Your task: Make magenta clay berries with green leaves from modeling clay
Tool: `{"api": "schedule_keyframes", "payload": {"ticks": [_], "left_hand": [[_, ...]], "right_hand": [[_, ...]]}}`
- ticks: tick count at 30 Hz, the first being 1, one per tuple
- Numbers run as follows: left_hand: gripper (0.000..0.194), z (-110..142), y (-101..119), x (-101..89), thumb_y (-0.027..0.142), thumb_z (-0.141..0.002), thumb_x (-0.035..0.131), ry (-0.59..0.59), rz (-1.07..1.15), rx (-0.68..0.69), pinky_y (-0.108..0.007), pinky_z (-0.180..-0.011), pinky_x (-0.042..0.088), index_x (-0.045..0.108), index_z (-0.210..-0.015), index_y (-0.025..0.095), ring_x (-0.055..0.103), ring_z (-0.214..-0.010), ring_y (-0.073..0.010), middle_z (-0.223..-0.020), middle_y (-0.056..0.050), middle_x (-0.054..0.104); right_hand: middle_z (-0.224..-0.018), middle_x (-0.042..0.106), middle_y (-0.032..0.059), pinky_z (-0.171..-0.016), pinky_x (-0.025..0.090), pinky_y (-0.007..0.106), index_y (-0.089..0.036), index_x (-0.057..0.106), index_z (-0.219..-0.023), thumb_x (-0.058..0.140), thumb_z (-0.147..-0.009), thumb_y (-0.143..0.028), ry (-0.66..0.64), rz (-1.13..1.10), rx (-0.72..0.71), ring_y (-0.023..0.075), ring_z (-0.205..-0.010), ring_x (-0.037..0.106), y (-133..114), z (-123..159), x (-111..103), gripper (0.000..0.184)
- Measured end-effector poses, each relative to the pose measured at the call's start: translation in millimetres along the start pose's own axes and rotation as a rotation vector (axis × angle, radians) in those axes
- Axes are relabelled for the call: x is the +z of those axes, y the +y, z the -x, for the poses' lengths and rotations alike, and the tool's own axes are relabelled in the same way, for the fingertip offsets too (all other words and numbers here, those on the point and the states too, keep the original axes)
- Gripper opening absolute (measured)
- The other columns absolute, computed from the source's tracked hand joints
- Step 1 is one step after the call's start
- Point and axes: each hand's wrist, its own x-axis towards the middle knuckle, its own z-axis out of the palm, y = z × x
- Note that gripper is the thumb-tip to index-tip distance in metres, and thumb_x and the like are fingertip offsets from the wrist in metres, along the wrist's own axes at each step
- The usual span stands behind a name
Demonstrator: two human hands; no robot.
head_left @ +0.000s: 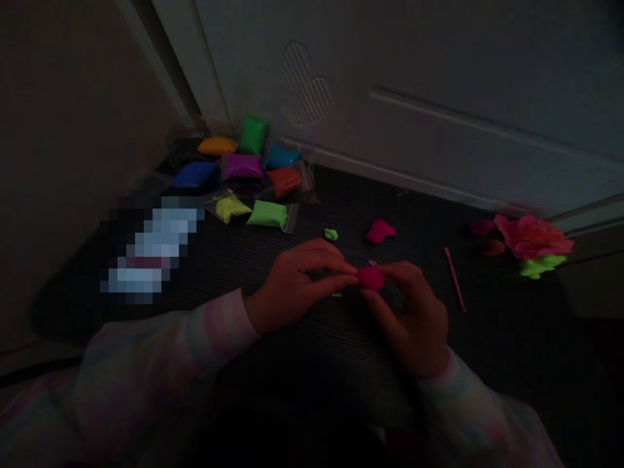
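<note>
Between my two hands is a small rounded piece of pink modelling clay (371, 279). My left hand (305, 276) pinches its left edge between thumb and fingertips. From the other side, the thumb and forefinger of my right hand (414, 315) grip the same piece. A larger lump of pink clay (379, 231) lies on the dark table just beyond my fingers, with a bit of light green clay (331, 234) to its left. A small green scrap (336, 295) shows below my left fingers. Something small and pink pokes out behind the held piece; I cannot make out what it is.
Bagged clay in several colours, such as a purple pack (242, 166) and a light green pack (268, 214), sits at the back left. A pixelated bright patch (156, 250) lies nearer. To the right are a thin pink modelling tool (455, 279) and a pink-orange flower (533, 237).
</note>
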Motion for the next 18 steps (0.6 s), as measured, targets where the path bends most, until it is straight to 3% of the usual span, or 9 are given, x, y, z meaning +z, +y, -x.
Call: {"api": "schedule_keyframes", "payload": {"ticks": [6,11,18], "left_hand": [[0.032,-1.2,-3.4,-0.9,0.026,-0.065,0.068,-0.094,0.093,-0.222,-0.022,-0.055,0.043,0.062,-0.097,0.019,0.05,-0.062,-0.0079,-0.082,-0.001,0.06],[0.031,-0.9,-0.2,0.8,0.022,-0.063,0.07,-0.124,0.061,-0.156,-0.021,-0.058,0.044,0.064,-0.093,0.017,0.052,-0.068,-0.0084,-0.091,-0.002,0.061],[0.022,1.4,0.6,2.3,0.023,-0.065,0.068,-0.067,-0.028,-0.073,-0.02,-0.059,0.046,0.066,-0.085,0.017,0.058,-0.073,-0.0106,-0.088,-0.004,0.064]], "right_hand": [[-0.089,0.061,0.0034,-0.075,0.047,0.04,-0.025,0.048,-0.103,0.06,-0.074,-0.018,0.091,-0.025,-0.005,0.0202,-0.087,0.057,3.9,2.8,2.7,0.032],[-0.093,0.061,0.0037,-0.08,0.045,0.041,-0.024,0.046,-0.103,0.06,-0.072,-0.01,0.039,-0.11,-0.059,0.0189,-0.088,0.058,4.2,1.0,4.8,0.037],[-0.095,0.06,0.0049,-0.081,0.045,0.041,-0.024,0.044,-0.107,0.06,-0.071,-0.013,0.01,-0.083,-0.062,0.0203,-0.091,0.057,0.7,1.6,3.7,0.04]]}}
